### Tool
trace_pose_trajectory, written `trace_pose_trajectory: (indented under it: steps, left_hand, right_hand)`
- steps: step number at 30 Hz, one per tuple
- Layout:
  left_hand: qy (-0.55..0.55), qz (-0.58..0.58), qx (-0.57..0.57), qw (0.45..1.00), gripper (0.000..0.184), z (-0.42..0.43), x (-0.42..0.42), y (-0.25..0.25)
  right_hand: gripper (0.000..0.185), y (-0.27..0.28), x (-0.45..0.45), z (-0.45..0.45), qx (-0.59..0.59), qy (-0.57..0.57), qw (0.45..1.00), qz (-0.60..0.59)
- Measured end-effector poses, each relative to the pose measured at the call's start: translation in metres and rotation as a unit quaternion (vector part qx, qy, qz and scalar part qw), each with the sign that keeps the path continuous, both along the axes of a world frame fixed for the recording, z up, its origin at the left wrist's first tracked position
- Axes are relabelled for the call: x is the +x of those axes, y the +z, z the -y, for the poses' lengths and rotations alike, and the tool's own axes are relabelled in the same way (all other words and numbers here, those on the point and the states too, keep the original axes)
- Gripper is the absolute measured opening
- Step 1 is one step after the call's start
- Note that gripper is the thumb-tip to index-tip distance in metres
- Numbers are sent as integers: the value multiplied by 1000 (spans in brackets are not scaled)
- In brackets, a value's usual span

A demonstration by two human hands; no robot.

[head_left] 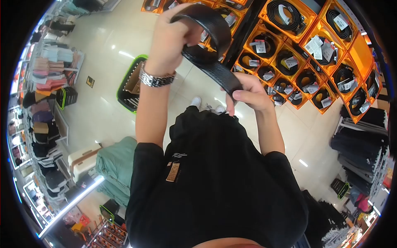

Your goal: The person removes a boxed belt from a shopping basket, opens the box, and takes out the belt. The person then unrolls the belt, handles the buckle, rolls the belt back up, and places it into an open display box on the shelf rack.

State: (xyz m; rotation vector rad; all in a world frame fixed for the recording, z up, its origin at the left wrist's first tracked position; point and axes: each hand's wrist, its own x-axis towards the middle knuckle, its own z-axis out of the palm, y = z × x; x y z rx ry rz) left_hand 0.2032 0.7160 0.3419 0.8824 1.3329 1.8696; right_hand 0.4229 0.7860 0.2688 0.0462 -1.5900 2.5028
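A black leather belt is stretched in a loose loop between my two hands, at the top middle of the head view. My left hand, with a metal bracelet watch on its wrist, is closed around the looped part of the belt, and some of its fingers are hidden. Lower and to the right, my right hand pinches the hanging end of the belt between thumb and fingers. Beyond the right hand, coiled black belts with white price tags lie in orange compartments.
A black and green shopping basket stands on the tiled floor to the left. Racks of folded clothes line the far left. Dark trousers hang at the right. A green garment hangs near my left elbow.
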Motion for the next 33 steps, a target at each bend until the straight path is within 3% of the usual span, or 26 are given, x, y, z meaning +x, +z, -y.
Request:
trace_pose_trajectory:
  steps: [1,2,3,5,7,9,14,15,17,20,21,23,24,25,27,31,33]
  left_hand:
    - [29,-74,-40,996,31,2,-3,3]
    - [-17,-64,-23,998,29,6,-8,7]
    - [-13,-67,-23,997,29,7,-9,9]
    - [-90,-302,-35,949,27,9,-12,13]
    - [-126,-418,-78,896,25,10,-19,7]
    - [-154,-487,-61,857,15,9,-16,9]
    - [-208,-598,-43,773,10,6,-14,11]
    - [-245,-583,-60,772,13,6,-14,10]
    - [-224,-588,-19,777,36,6,-19,8]
    - [-192,-448,-24,873,66,4,-33,-1]
    - [-173,-339,-11,925,62,4,-33,-8]
    - [-177,-116,-32,977,55,5,-32,-19]
    - [-193,33,17,980,44,2,-29,-32]
    - [-275,266,16,924,33,9,-28,-44]
    - [-264,393,94,876,24,9,-14,-62]
    - [-247,384,128,880,16,6,-18,-76]
    - [-136,198,28,970,13,9,-20,-55]
  right_hand:
    - [23,4,0,1,-8,7,999,34]
    - [36,-7,-4,0,44,12,998,34]
    - [36,-12,-4,0,44,16,998,30]
    - [50,-14,-6,0,-20,-1,999,25]
    - [64,-5,-10,2,-43,-31,999,-6]
    - [65,4,-18,8,-58,-90,994,3]
    - [53,13,-37,18,-7,-88,994,64]
    - [53,18,-42,23,32,-113,988,98]
    - [50,10,-45,22,63,-132,984,105]
    - [46,7,-50,25,34,-185,980,70]
    - [45,1,-51,24,35,-198,979,47]
    - [44,-3,-53,25,28,-208,977,25]
    - [43,-5,-55,25,17,-214,977,1]
    - [43,-8,-58,25,19,-213,977,5]
    - [42,-14,-65,26,-3,-210,977,-22]
    - [45,-18,-75,33,-32,-197,980,-11]
    - [48,-13,-79,38,-27,-211,977,5]
